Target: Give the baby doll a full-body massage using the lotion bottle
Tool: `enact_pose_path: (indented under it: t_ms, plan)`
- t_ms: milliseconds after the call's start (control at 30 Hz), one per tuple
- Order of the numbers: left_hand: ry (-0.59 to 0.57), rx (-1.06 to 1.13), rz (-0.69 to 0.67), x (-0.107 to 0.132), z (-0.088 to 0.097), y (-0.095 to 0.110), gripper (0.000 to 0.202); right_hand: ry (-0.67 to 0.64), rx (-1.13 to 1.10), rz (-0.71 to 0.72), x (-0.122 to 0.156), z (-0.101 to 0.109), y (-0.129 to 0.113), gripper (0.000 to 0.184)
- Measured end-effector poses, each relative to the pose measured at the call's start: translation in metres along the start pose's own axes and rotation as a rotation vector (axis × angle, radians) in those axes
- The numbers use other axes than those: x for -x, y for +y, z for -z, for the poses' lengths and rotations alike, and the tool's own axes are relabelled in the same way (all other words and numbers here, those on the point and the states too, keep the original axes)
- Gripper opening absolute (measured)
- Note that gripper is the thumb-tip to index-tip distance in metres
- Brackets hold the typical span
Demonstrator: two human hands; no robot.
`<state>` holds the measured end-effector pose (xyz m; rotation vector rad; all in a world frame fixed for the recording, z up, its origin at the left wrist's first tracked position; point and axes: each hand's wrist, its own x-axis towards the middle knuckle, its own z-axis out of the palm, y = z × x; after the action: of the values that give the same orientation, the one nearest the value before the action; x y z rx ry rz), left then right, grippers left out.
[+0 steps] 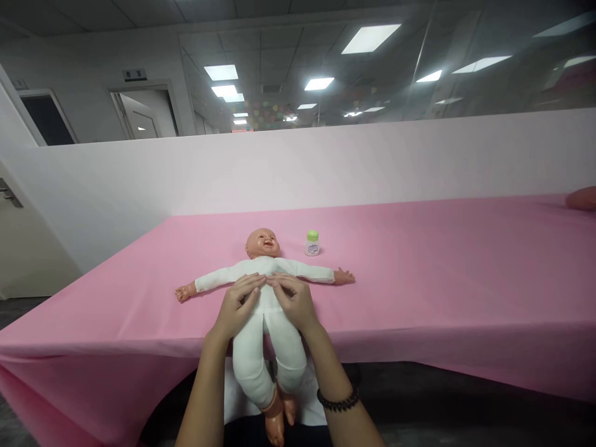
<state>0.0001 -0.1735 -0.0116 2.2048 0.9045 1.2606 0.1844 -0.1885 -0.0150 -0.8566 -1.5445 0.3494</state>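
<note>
A baby doll (pixel 270 313) with a white cloth body lies on its back, arms spread to both sides and legs hanging over the table's front edge towards me. My left hand (pixel 239 301) rests flat on the doll's belly, fingers stretched out. Beside it, my right hand (pixel 294 298) lies on the other half of the belly, also with extended fingers. The fingertips of both hands nearly meet at the middle of the doll's torso. Past the doll's outstretched arm, to the right of its head, stands a small bottle (pixel 312 244) with a green cap.
A pink cloth (pixel 442 267) covers the long table and drapes over its front. Behind it runs a low white wall (pixel 354 164) with glass above. At the far right edge part of a skin-coloured object (pixel 582 198) shows, too cropped to name.
</note>
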Motion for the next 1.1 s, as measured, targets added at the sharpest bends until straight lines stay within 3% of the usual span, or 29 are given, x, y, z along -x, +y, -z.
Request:
enact_pose_path:
  t_ms: [167,300,433,800,1100]
  plan:
    - [-0.181,-0.121,0.083,-0.003,0.004,-0.001,0.048,-0.194,0.071,-0.093,-0.001,0.004,0.002,0.036]
    - [-0.222,-0.179,0.148,-0.005,0.004,0.003,0.056,-0.372,0.198,-0.179,-0.004,0.008,-0.001,0.047]
    - [-0.215,-0.186,0.214,-0.006,0.003,0.004,0.060,-0.435,0.286,-0.259,-0.007,0.009,-0.002,0.050]
    - [-0.083,-0.065,0.373,0.000,0.000,-0.013,0.067,-0.312,0.265,-0.475,-0.005,0.004,0.004,0.065]
    - [-0.002,-0.019,0.426,0.002,-0.004,-0.025,0.067,-0.208,0.230,-0.519,0.000,0.001,0.015,0.065]
